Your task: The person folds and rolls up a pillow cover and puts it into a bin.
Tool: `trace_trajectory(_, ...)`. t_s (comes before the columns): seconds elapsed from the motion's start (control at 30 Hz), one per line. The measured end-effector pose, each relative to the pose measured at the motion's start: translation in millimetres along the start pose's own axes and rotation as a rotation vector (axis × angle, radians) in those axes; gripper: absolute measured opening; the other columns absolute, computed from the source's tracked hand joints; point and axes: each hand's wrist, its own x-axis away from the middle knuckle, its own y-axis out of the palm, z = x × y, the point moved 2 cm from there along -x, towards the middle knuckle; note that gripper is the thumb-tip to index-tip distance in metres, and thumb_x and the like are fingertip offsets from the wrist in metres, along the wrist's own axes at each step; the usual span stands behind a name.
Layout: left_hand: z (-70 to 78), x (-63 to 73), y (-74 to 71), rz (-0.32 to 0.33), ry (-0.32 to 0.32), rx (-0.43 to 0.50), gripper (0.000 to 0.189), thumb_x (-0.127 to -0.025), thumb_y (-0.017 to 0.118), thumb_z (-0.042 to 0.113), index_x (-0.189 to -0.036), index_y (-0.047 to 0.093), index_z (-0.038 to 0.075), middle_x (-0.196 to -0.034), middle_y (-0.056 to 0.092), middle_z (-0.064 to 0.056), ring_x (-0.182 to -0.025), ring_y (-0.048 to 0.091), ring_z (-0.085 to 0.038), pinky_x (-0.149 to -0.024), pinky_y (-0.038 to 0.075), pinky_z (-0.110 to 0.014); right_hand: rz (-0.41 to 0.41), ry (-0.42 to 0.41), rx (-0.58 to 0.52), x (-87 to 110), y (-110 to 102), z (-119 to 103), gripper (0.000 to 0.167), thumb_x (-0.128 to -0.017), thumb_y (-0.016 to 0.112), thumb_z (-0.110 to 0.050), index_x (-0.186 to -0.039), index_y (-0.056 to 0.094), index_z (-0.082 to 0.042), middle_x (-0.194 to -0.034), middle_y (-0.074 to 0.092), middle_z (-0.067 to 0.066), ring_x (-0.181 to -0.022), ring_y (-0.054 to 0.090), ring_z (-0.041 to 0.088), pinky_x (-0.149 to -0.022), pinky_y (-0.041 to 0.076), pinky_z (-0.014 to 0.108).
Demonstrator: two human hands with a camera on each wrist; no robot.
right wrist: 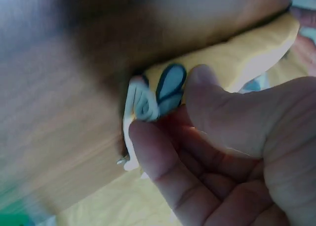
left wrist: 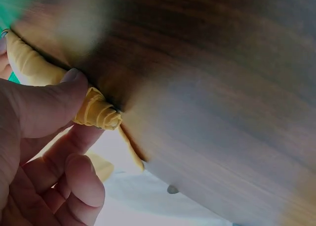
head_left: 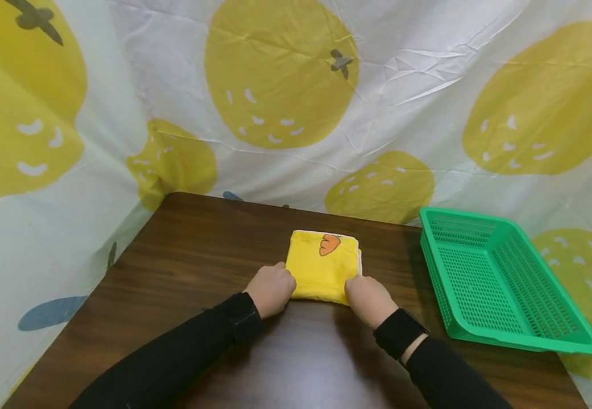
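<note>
A yellow cloth (head_left: 321,270) with an orange carrot print and white edging lies folded into a square on the brown table, in the head view. Its near edge is rolled up. My left hand (head_left: 271,288) pinches the left end of that roll; in the left wrist view, the thumb (left wrist: 54,100) presses it from one side with fingers behind. At the right end, my right hand (head_left: 370,300) pinches the roll between thumb (right wrist: 222,107) and forefinger. The coiled layers with a white rim show just past these fingertips in the right wrist view.
A green plastic basket (head_left: 485,284) with latticed walls stands on the right of the wooden table (head_left: 199,244). A white curtain (head_left: 173,57) printed with yellow fruit hangs behind and along both sides of the table.
</note>
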Motion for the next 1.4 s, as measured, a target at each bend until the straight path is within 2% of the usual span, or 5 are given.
trace_trajectory(0.17,-1.7,-2.1,2.1,-0.035,-0.049,0.014,0.02,-0.087,0.086,0.022,-0.073,0.075,0.014,-0.073,0.069,-0.001,-0.074,0.063,-0.021,-0.063,0.058,-0.038,-0.062,0.051,-0.054,3.5,4,-2,0.017,-0.081,0.088,-0.003,-0.083,0.072,0.001,-0.08,0.068,0.015,-0.073,0.067,0.031,-0.071,0.061,0.05)
trace_trajectory(0.4,-3.0,-3.8,-2.2,-0.042,-0.155,0.128,0.03,-0.078,0.097,0.032,-0.082,0.073,0.014,-0.068,0.064,0.0,-0.068,0.064,-0.02,-0.06,0.056,-0.039,-0.023,0.043,-0.074,-1.2,4,5,0.014,-0.085,0.082,0.001,-0.079,0.07,-0.001,-0.073,0.066,0.012,-0.065,0.061,0.025,-0.069,0.06,0.046)
trace_trajectory(0.9,-13.4,-19.9,8.3,-0.089,-0.085,0.181,0.017,-0.084,0.09,0.02,-0.076,0.076,0.014,-0.07,0.064,0.0,-0.07,0.057,-0.019,-0.066,0.054,-0.039,0.05,0.009,-0.066,1.1,6,5,0.015,-0.087,0.075,0.007,-0.075,0.068,0.0,-0.072,0.067,0.015,-0.064,0.064,0.03,-0.067,0.059,0.05)
trace_trajectory(1.17,-28.3,-52.3,21.9,-0.355,-0.035,0.206,0.034,-0.077,0.092,0.022,-0.063,0.061,0.019,-0.065,0.054,0.006,-0.065,0.05,-0.014,-0.063,0.046,-0.034,0.087,-0.029,-0.063,4.3,7,5,0.019,-0.082,0.078,0.007,-0.071,0.066,-0.002,-0.068,0.065,0.013,-0.062,0.062,0.029,-0.067,0.057,0.05)
trace_trajectory(1.4,-25.9,-61.3,-7.1,-0.714,-0.097,0.204,0.024,-0.079,0.09,0.017,-0.067,0.069,0.017,-0.071,0.057,0.003,-0.074,0.051,-0.017,-0.071,0.044,-0.032,0.121,-0.048,-0.095,11.4,9,1,0.018,-0.076,0.087,0.003,-0.071,0.069,0.001,-0.075,0.063,0.012,-0.065,0.063,0.029,-0.068,0.058,0.047)
